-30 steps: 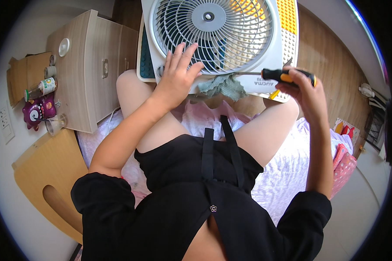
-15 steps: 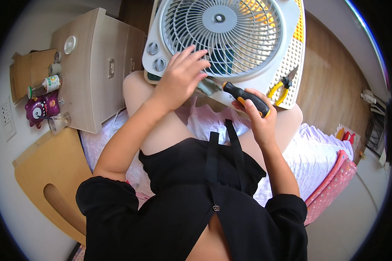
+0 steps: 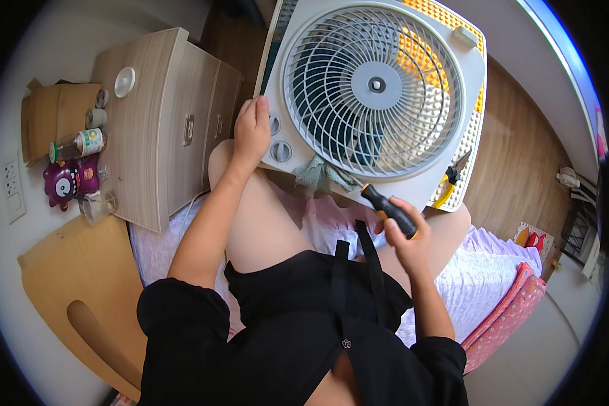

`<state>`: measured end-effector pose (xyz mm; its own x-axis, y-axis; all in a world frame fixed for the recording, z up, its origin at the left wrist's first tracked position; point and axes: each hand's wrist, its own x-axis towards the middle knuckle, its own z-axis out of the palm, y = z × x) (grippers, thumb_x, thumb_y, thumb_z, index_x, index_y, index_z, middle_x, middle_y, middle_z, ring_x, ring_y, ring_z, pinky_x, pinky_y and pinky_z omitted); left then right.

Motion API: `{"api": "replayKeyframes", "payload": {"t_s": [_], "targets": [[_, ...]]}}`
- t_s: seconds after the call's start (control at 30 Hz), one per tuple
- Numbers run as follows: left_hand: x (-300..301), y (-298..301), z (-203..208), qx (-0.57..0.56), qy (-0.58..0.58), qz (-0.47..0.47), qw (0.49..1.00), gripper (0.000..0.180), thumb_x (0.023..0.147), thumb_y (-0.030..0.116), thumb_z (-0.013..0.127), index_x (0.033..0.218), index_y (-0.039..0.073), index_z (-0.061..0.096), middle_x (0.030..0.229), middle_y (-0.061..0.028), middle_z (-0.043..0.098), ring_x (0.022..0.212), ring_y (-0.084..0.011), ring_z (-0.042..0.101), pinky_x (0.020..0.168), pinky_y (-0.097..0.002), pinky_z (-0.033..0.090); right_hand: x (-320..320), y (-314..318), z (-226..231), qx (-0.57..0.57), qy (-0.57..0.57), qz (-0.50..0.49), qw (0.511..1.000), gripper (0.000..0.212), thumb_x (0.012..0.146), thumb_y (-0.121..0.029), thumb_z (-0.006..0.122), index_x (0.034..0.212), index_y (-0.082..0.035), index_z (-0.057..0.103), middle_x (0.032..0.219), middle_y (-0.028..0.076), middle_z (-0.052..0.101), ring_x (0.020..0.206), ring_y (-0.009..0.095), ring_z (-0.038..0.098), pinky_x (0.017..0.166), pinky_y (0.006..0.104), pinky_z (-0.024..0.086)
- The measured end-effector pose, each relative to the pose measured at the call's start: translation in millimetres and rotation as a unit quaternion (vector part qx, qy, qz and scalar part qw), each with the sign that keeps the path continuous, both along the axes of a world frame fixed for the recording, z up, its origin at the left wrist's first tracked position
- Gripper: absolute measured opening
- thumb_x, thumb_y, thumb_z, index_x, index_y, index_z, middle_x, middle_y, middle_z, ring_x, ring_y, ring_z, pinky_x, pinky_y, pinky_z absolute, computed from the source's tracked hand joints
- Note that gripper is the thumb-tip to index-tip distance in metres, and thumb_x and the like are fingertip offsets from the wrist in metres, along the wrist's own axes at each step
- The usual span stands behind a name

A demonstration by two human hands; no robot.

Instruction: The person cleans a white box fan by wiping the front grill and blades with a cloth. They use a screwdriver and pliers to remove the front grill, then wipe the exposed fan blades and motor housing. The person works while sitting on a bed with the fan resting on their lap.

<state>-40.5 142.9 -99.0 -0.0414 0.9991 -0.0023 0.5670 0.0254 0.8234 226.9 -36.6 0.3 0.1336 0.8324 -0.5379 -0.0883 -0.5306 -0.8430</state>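
A white box fan [image 3: 463, 101] with a round grey grille rests in front of me on a studded board. My left hand [image 3: 252, 134] grips the fan's left edge, beside two grey dials [image 3: 281, 151]; its fingertips are partly hidden. In my right hand [image 3: 410, 233] is a black and orange screwdriver [image 3: 391, 211], with the fingers wrapped round its handle. Its thin shaft points up and left to the fan's front edge, close to a crumpled grey-green cloth [image 3: 321, 174]. I cannot tell whether the tip touches the fan or the cloth.
Yellow-handled pliers [image 3: 448, 186] lie on the white and yellow studded board [image 3: 468, 145] right of the fan. A wooden cabinet [image 3: 149, 122] stands at left, with a jar [image 3: 81, 145] and a purple figure [image 3: 68, 183] beyond it. A wooden chair [image 3: 68, 271] is nearer.
My left hand has left the grille's front and taken hold of the fan's left edge. The screwdriver now points at the fan's front edge by the cloth. The whole view has shifted.
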Motion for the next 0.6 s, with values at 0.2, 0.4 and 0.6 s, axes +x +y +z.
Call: {"api": "replayKeyframes", "payload": {"t_s": [0.2, 0.4, 0.6], "targets": [[5, -12, -3, 0.0, 0.007, -0.004, 1.0, 0.037, 0.098, 0.027, 0.038, 0.098, -0.004, 0.059, 0.094, -0.0208, 0.062, 0.092, -0.0366, 0.055, 0.083, -0.0416, 0.042, -46, 11, -13, 0.039, 0.015, -0.041, 0.998, 0.037, 0.081, 0.002, 0.062, 0.117, 0.005, 0.052, 0.092, 0.011, 0.063, 0.071, 0.014, 0.062, 0.065, 0.0239, 0.048], [4, -11, -15, 0.091, -0.013, 0.009, 0.996, 0.036, 0.097, 0.024, 0.041, 0.112, -0.004, 0.058, 0.102, -0.0207, 0.062, 0.095, -0.0355, 0.056, 0.086, -0.0408, 0.042, -18, 12, 4, -0.031, -0.003, -0.007, 0.999, 0.037, 0.083, -0.007, 0.062, 0.117, 0.005, 0.052, 0.072, 0.01, 0.063, 0.058, 0.009, 0.056, 0.05, 0.0188, 0.04], [5, -14, -9, 0.045, -0.008, 0.005, 0.999, 0.038, 0.098, 0.024, 0.04, 0.117, -0.006, 0.054, 0.112, -0.0195, 0.057, 0.106, -0.0326, 0.053, 0.093, -0.0365, 0.039, -17, 26, 8, -0.027, 0.001, -0.02, 0.999, 0.037, 0.086, -0.01, 0.06, 0.119, 0.005, 0.051, 0.069, 0.01, 0.063, 0.054, 0.009, 0.054, 0.045, 0.0181, 0.036]]}}
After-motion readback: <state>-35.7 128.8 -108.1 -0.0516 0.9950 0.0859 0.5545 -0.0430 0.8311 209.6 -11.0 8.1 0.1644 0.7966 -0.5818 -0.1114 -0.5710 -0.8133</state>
